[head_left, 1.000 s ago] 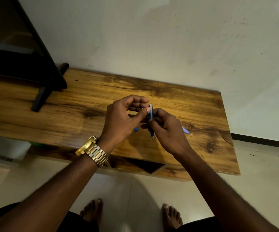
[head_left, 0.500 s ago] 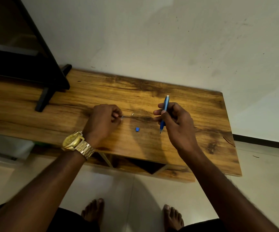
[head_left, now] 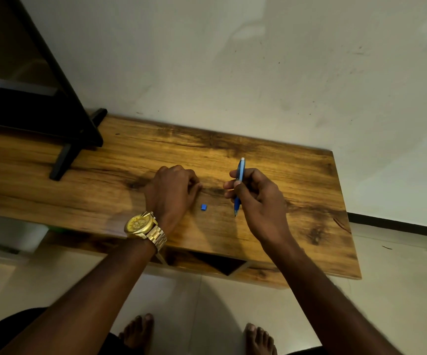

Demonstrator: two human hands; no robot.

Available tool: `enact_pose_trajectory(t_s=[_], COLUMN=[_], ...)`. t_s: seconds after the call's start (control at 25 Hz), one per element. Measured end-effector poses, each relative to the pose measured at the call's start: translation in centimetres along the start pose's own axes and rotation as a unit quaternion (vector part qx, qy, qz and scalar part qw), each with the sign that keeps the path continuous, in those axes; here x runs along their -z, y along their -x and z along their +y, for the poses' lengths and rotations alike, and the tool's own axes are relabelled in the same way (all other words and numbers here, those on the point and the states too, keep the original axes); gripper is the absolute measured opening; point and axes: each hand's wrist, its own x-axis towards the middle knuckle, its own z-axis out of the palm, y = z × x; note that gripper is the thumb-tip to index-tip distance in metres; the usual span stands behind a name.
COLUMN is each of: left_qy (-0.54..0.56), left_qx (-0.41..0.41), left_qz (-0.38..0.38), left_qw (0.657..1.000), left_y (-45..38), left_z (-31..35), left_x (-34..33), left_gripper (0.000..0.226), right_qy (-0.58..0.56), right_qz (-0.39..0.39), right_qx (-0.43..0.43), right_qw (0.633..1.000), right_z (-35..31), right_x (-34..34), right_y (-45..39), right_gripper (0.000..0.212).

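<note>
My right hand (head_left: 261, 201) grips a blue pen (head_left: 240, 170) and holds it nearly upright, with its tip just above the wooden table (head_left: 304, 180). My left hand (head_left: 171, 190) rests on the table to the left, knuckles up and fingers curled. The thin refill it pinched a moment ago is hidden under that hand. A small blue pen piece (head_left: 203, 207) lies loose on the wood between my two hands.
A black stand foot (head_left: 64, 160) and a dark slanted frame stand on the table's far left. The wall runs right behind the table. An open compartment (head_left: 222, 263) sits under the front edge. My bare feet (head_left: 140, 331) are on the tiled floor.
My hands came apart from each other. The left one went left and down onto the table with the thin refill. The right one stayed at the right, holding the pen upright.
</note>
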Motion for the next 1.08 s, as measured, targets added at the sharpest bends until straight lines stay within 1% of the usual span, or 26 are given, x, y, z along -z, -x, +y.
enact_pose_trajectory(t_s=[0.08,0.12,0.16,0.2,0.24,0.28,0.32,0.48,0.52,0.64,0.68,0.76,0.84,0.92,1.08], left_qy=[0.018,0.060,0.132,0.227,0.322,0.399,0.449,0.531,0.552,0.625,0.638,0.643,0.645,0.646,0.599], left_qx=[-0.004,-0.001,0.015,0.037,0.056,0.066,0.069,0.081,0.089,0.114,0.110,0.088,0.078,0.073,0.024], left_qz=[-0.014,-0.013,-0.002,0.010,0.016,0.012,0.007,0.009,0.011,0.002,-0.009,-0.030,-0.033,-0.034,-0.035], left_qw=[1.000,0.998,0.991,0.973,0.945,0.915,0.891,0.844,0.829,0.772,0.762,0.760,0.760,0.759,0.799], left_y=[-0.1,-0.1,0.0,0.0,0.3,0.7,1.4,3.6,3.8,3.9,3.9,4.1,4.0,3.7,3.4], left_z=[0.6,0.8,0.8,0.7,0.6,0.5,0.4,0.4,0.5,1.0,1.1,1.3,1.5,1.4,0.9], left_x=[0.3,0.8,1.6,2.6,3.6,4.7,5.5,6.4,6.0,5.0,4.7,4.2,3.9,3.6,3.4], left_gripper=[0.016,0.014,0.011,0.007,0.005,0.003,0.002,0.009,0.011,0.016,0.017,0.019,0.021,0.018,0.012], right_qy=[-0.007,-0.012,-0.014,-0.016,-0.018,-0.020,-0.021,0.011,0.032,0.104,0.123,0.148,0.154,0.155,0.161], right_qz=[-0.006,-0.007,-0.008,-0.008,-0.008,-0.009,-0.011,-0.036,-0.044,-0.057,-0.060,-0.068,-0.076,-0.071,-0.066], right_qx=[-0.002,-0.003,-0.002,-0.002,-0.003,-0.006,-0.009,0.004,0.012,0.043,0.050,0.061,0.073,0.077,0.075], right_qw=[1.000,1.000,1.000,1.000,1.000,1.000,1.000,0.999,0.998,0.992,0.989,0.985,0.982,0.982,0.982], right_z=[0.0,0.0,0.1,0.1,0.1,0.0,0.0,-0.2,-0.2,0.0,0.0,0.0,0.0,0.2,0.3], right_x=[0.1,0.2,0.4,0.5,0.6,0.7,0.7,0.3,0.3,0.1,0.0,-0.3,-0.6,-0.6,-0.4], right_y=[0.1,0.1,0.1,0.2,0.2,0.1,0.0,0.3,0.5,0.7,0.7,0.8,0.9,0.8,0.7], right_gripper=[0.019,0.019,0.019,0.020,0.020,0.021,0.021,0.024,0.025,0.025,0.024,0.023,0.019,0.017,0.017])
